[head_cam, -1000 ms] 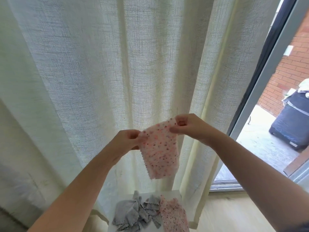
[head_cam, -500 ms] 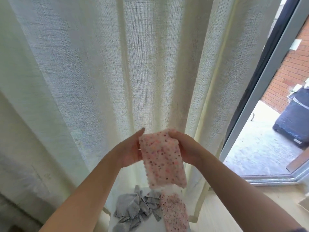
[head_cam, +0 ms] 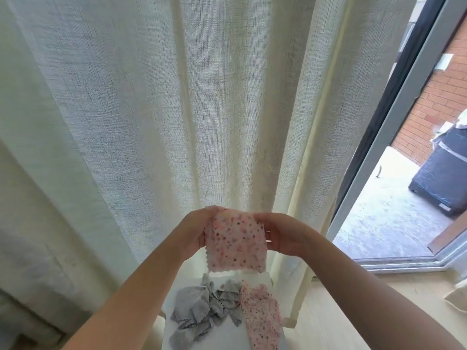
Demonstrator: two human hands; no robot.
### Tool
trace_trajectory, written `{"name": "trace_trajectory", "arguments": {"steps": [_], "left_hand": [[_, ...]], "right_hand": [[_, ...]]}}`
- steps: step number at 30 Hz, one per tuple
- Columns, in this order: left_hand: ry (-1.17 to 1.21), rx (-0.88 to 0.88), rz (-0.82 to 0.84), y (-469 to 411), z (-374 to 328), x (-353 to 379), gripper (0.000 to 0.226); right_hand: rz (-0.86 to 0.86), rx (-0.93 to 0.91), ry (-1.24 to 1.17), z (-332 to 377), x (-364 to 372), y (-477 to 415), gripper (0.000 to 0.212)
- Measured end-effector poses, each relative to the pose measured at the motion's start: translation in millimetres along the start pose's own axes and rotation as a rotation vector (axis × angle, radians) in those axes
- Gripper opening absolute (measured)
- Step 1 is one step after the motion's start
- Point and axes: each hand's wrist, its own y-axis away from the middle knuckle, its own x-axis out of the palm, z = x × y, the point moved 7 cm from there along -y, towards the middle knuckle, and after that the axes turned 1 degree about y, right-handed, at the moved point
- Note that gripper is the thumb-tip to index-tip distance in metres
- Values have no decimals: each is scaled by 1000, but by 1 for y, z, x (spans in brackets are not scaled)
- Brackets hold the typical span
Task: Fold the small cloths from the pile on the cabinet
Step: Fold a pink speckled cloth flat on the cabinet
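Left hand (head_cam: 194,231) and right hand (head_cam: 280,234) both pinch the pink spotted cloth (head_cam: 236,242) midair; uneven corners could give a crooked fold, or it slips onto the pile (head_cam: 202,314).

- Two hands, lower centre of the frame: the left hand (head_cam: 194,233) and the right hand (head_cam: 280,234).
- Two pink dotted cloths: the held pink cloth (head_cam: 236,243) at lower centre and the lying pink cloth (head_cam: 261,319) at the bottom edge.
- Grey cloths (head_cam: 199,317), bottom centre: one crumpled heap, number of pieces unclear.
- One white cabinet (head_cam: 227,337), bottom edge.
- One curtain (head_cam: 177,109), across the frame.
- One dark bin (head_cam: 442,178), right edge.
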Motion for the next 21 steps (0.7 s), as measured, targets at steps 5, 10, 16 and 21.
{"name": "trace_trajectory", "arguments": {"steps": [5,10,16,21], "left_hand": [[-6,-39,108,6,6,0,25],[-282,128,108,14,-5,-1,24],[-921,198,469,41,-31,12,24],[-1127,144,587,35,-24,2,26]], "right_hand": [[-63,-52,61,0,-6,-3,27],[-183,-66,387,0,-11,0,26],[97,-567,932,28,28,16,74],[224,-528,1143,6,52,-3,24]]}}
